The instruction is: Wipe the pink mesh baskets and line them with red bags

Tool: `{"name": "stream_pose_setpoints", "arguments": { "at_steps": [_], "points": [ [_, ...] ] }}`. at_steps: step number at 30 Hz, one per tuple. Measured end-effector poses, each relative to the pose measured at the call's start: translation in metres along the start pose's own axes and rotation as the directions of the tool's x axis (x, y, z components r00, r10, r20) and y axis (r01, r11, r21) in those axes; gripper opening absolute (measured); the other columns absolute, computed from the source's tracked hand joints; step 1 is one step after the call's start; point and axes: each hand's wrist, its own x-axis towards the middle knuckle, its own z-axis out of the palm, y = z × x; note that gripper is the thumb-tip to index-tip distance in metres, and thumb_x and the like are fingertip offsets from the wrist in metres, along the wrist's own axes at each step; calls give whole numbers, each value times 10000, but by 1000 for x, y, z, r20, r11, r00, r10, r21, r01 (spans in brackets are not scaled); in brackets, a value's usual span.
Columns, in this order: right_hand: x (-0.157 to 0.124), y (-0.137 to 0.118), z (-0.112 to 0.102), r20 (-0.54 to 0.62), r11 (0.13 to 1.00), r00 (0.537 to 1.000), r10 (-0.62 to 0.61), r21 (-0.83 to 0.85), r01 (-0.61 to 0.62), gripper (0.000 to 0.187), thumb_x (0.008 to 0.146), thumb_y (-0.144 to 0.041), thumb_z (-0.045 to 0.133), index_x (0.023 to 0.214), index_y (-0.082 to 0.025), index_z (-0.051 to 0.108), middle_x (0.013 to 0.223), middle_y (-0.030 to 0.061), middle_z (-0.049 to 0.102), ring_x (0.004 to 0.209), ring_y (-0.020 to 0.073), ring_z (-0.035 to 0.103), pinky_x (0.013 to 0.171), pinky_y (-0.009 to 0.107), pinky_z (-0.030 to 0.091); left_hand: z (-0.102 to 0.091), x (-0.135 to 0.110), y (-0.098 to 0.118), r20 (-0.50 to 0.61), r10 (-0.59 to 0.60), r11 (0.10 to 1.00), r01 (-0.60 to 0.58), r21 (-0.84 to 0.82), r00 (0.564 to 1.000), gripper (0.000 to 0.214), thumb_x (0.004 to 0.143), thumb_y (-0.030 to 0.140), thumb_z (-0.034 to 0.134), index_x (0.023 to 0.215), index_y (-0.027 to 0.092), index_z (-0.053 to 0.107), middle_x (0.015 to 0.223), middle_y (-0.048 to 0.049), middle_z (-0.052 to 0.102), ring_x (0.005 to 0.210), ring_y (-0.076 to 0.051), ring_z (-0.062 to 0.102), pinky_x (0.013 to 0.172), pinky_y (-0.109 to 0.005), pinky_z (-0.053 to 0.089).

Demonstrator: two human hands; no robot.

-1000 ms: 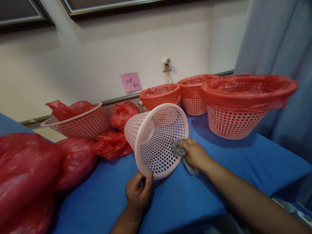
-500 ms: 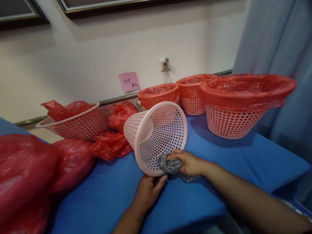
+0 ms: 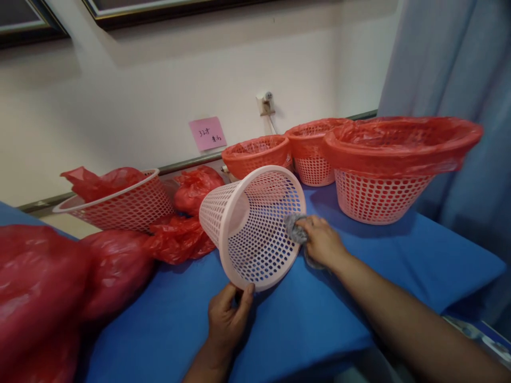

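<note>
A pale pink plastic basket (image 3: 211,218) with a holed wall lies on its side on the blue-covered table (image 3: 319,319), its mouth facing me. My left hand (image 3: 229,314) grips the basket's rim at the bottom, thumb on the near side and fingers partly hidden beneath. In my right hand (image 3: 323,242) is a bunched grey cloth (image 3: 296,229), pressed against the right side of the rim. Some of the cloth hangs below the hand.
Three baskets lined with red bags, the largest (image 3: 383,197) at right, stand behind. Red plastic bags (image 3: 115,266) lie at left, near a tilted pink basket (image 3: 120,207). A pink note (image 3: 207,133) and a socket (image 3: 265,103) are on the wall.
My right hand has moved the cloth up and right along the rim, from the bottom to the right side. My left hand has shifted slightly left, along with the rim's lower edge.
</note>
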Motion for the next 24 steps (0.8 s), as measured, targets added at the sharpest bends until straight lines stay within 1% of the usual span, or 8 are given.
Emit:
{"name": "stream_pose_setpoints", "arguments": {
  "at_steps": [3,5,7,9,12,16,20,24],
  "points": [
    [-11,-16,19,210,930,931,-299,285,234,630,704,8,622,1255,-277,731,1227,40,707,1161,211,634,1064,349,486,-1,2,2,-1,-18,999,18,-40,1000,327,955,342,626,716,142,725,609,-22,707,514,-130,629,531,-203,502],
    [-15,-23,29,271,826,851,-450,489,281,714,650,16,644,1289,-295,713,1269,15,700,1170,194,651,1065,335,503,-3,3,3,-13,-39,998,39,-53,999,321,971,351,605,782,138,752,642,-25,731,533,-134,648,544,-199,514],
    [-14,-24,33,299,764,811,-503,593,255,744,638,9,661,1315,-297,697,1309,12,689,1175,195,662,1070,346,513,-4,2,2,-36,-55,997,53,-50,998,329,980,366,597,816,139,769,655,-24,740,539,-131,651,546,-194,511],
    [-9,-17,30,301,826,857,-418,519,221,713,659,8,651,1306,-288,704,1285,15,700,1163,197,669,1065,346,516,-4,0,0,-54,-51,998,49,-31,997,330,972,373,617,786,146,769,647,-21,735,535,-126,645,550,-193,505],
    [1,-4,16,146,979,982,-117,184,89,643,753,-4,586,1323,-276,701,1252,52,692,1178,226,638,1072,370,495,-2,-5,-1,-132,-50,999,51,1,990,364,948,393,660,671,167,722,575,-1,674,493,-113,592,535,-203,478],
    [5,3,0,-54,997,996,72,-26,-73,605,868,-58,514,1427,-255,636,1362,140,606,1204,300,573,1087,480,448,-3,-7,-1,-232,-110,994,107,-22,966,377,946,421,670,655,182,687,556,15,623,492,-108,539,533,-215,458],
    [-1,-4,9,80,999,996,-29,-36,32,589,827,-55,562,1365,-261,686,1282,106,660,1159,276,605,1049,422,486,-1,0,0,38,-97,993,99,-71,995,316,945,401,645,732,182,728,613,-1,691,527,-129,614,547,-215,492],
    [-6,-10,25,227,941,938,-260,278,193,726,664,20,560,1323,-245,710,1268,59,689,1213,225,625,1087,349,489,12,6,0,322,-175,980,197,-37,930,268,931,402,640,890,185,791,676,-20,759,551,-171,678,543,-241,528]
  ]
}}
